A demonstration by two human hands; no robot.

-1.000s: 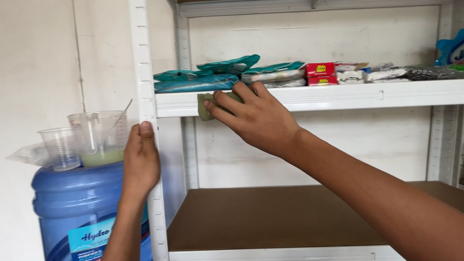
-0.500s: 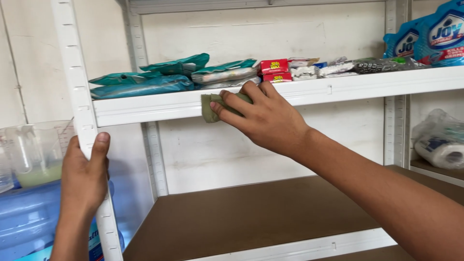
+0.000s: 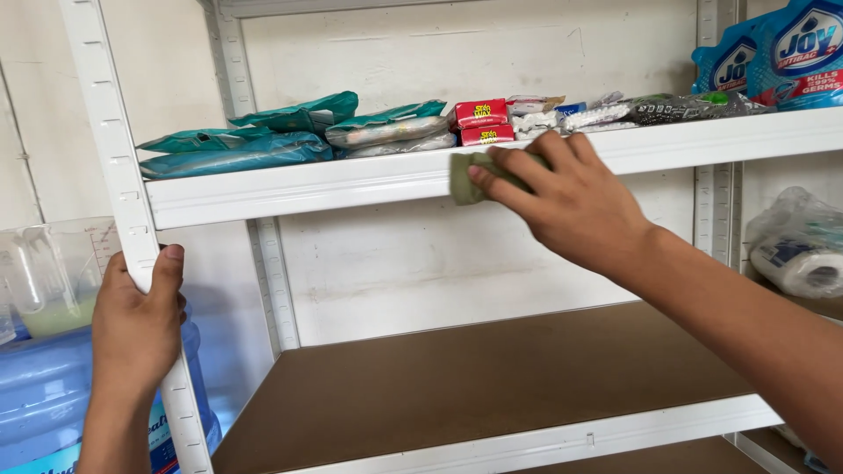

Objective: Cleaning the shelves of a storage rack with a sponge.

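Fingers of the right hand (image 3: 571,202) press a small green sponge (image 3: 470,175) flat against the front edge of the white upper shelf (image 3: 351,186) — the sponge shows just beyond the fingertips, below the red boxes (image 3: 481,121). Well apart, the left hand (image 3: 136,325) is clenched around the white upright post (image 3: 110,149), beside a blue water jug (image 3: 39,395) — teal packets (image 3: 246,145) lie on the shelf above.
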